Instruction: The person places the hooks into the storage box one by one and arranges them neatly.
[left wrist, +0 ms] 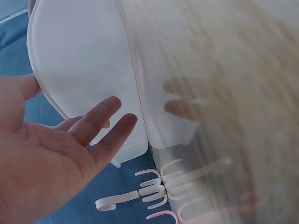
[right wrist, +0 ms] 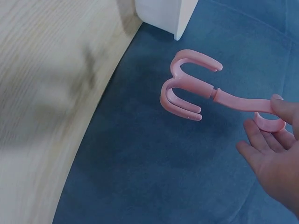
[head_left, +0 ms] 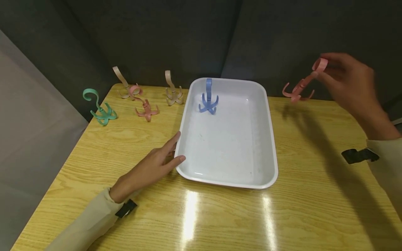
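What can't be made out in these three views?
Head: base of the leftmost beige plastic pronged hook, partly hidden by the nearby pink plastic pronged hook.
Left wrist: a pink hook, mostly cut off by the bottom edge.
Right wrist: most of the white rectangular plastic tray, cut off by the top edge; part of the right hand, by the right edge.

hands [head_left: 152, 165] [head_left: 356, 83] well apart, right fingers [right wrist: 254, 135] seemingly curled
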{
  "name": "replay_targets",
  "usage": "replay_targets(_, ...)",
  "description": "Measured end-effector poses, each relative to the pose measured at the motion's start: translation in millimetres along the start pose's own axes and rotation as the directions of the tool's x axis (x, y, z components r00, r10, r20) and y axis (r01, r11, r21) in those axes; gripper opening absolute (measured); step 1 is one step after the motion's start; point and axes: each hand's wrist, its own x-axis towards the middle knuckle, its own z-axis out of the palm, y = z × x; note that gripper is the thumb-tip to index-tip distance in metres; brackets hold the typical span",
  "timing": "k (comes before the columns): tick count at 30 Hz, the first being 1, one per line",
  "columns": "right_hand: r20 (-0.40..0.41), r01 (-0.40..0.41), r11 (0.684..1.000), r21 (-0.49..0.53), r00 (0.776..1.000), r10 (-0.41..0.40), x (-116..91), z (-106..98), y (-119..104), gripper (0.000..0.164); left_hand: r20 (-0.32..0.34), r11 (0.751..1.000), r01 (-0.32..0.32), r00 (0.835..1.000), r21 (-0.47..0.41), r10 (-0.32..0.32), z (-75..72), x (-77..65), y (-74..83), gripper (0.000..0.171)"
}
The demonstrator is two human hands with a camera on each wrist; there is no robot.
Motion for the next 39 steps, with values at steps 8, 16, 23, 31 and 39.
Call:
replay_targets(8, 0.016, 0.024, 0.996, 0.082, 1.0, -0.026, 7.3, 5.3, -9.4, 0.048, 0.002, 1.0, 0.006, 1.0, -0.008, -0.006, 0.4, -0.3, 1.0, 0.08)
replay_targets(16, 0.031, 0.097, 0.993, 0.068, 0.995, -0.099, 11.2, 20.4, -24.5, 0.048, -0.001, 1.0, 0.015, 1.0, -0.009, -0.015, 0.0, -0.4, 1.9, 0.08)
replay_targets(23, 0.052, 0.178, 0.982, 0.063, 0.982, -0.182, 11.1, 35.7, -41.2, 0.05, 0.005, 1.0, 0.012, 1.0, -0.023, -0.012, -0.2, -0.9, 2.4, 0.079)
replay_targets(31, 0.048, 0.25, 0.96, 0.123, 0.965, -0.257, 15.5, 52.2, -55.0, 0.051, 0.006, 1.0, 0.017, 1.0, -0.025, -0.017, 0.0, -1.7, 1.4, 0.08)
replay_targets(39, 0.031, 0.311, 0.937, 0.158, 0.947, -0.319, 14.7, 65.5, -63.2, 0.051, 0.007, 1.0, 0.018, 1.0, -0.017, -0.017, -0.4, -1.5, 0.7, 0.08)
